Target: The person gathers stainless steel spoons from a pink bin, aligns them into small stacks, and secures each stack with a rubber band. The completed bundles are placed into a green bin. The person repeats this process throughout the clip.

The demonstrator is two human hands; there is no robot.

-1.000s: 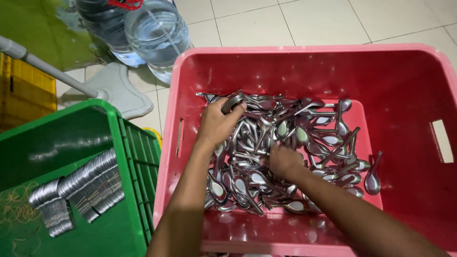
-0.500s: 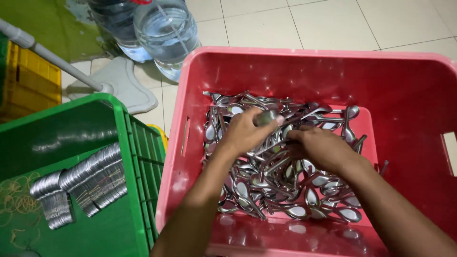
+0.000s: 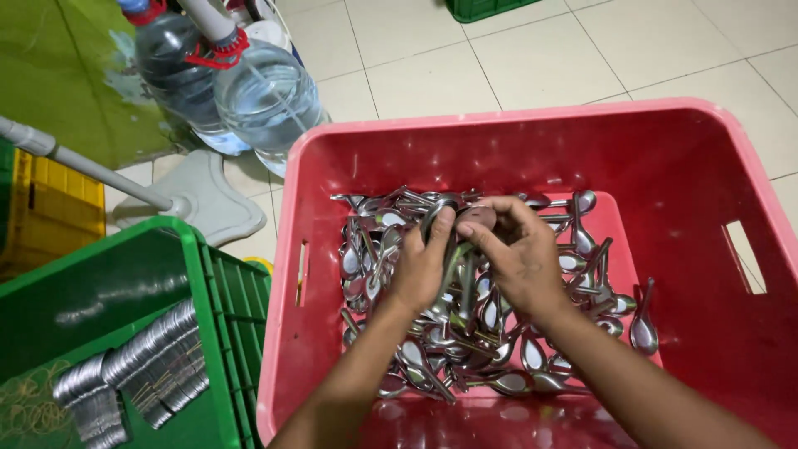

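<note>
Spoons (image 3: 465,333), small metal ones with short handles, lie heaped in the red crate (image 3: 532,141) in front of you, and both of your hands are in the middle of that heap. Your left hand (image 3: 421,268) is closed around a bunch of spoons (image 3: 455,274) that stand roughly upright, bowls uppermost, with its thumb pressed against the top of the bunch. Your right hand (image 3: 524,262) is curled against the same bunch from the other side, its fingers (image 3: 486,241) bent over the topmost spoon bowls, so the two hands meet around one bundle and touch each other at the thumbs. The bundle sits just above the pile, near the far half of the crate's floor, while loose spoons spread out on every side beneath your wrists; one spoon (image 3: 642,320) lies apart by the right wall. To your left stands a green crate (image 3: 224,299), touching the red one, and in it rows of nested spoons (image 3: 158,357) lie stacked in tight curved lines. Beyond the crates, on the tiled floor (image 3: 532,58), stand two clear water bottles (image 3: 266,100), with a grey pipe on a flat base (image 3: 191,199) just beside them and a yellow crate (image 3: 46,208) at the far left.
</note>
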